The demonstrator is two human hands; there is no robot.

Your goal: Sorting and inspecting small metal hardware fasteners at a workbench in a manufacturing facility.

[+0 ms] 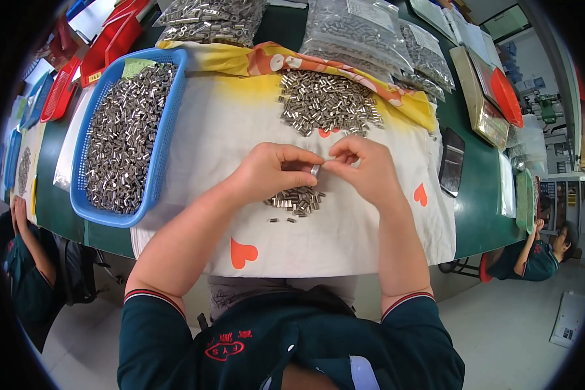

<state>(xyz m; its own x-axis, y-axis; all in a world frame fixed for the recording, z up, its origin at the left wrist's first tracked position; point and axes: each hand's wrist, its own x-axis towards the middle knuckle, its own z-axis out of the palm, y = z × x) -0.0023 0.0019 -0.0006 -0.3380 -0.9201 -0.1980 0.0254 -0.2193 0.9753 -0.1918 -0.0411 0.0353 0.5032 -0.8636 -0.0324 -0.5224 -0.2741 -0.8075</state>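
Between the thumb and fingers of my left hand (266, 170) is a small silvery metal cylinder (315, 170). My right hand (369, 168) meets it there, thumb and forefinger pinched close to the cylinder. Whatever those right fingertips grip is too small to make out. Just below my hands lies a small pile of metal cylinders (299, 201), with two loose ones nearer me. Beyond my hands a larger pile of the same cylinders (325, 101) spreads over the white cloth (201, 136).
A blue plastic basket (79, 175) full of metal cylinders stands at the left. Clear bags of metal parts (354, 29) line the far side behind a rolled yellow cloth edge (416, 107). A dark phone (452, 162) lies right. Co-workers (533, 257) sit at both sides.
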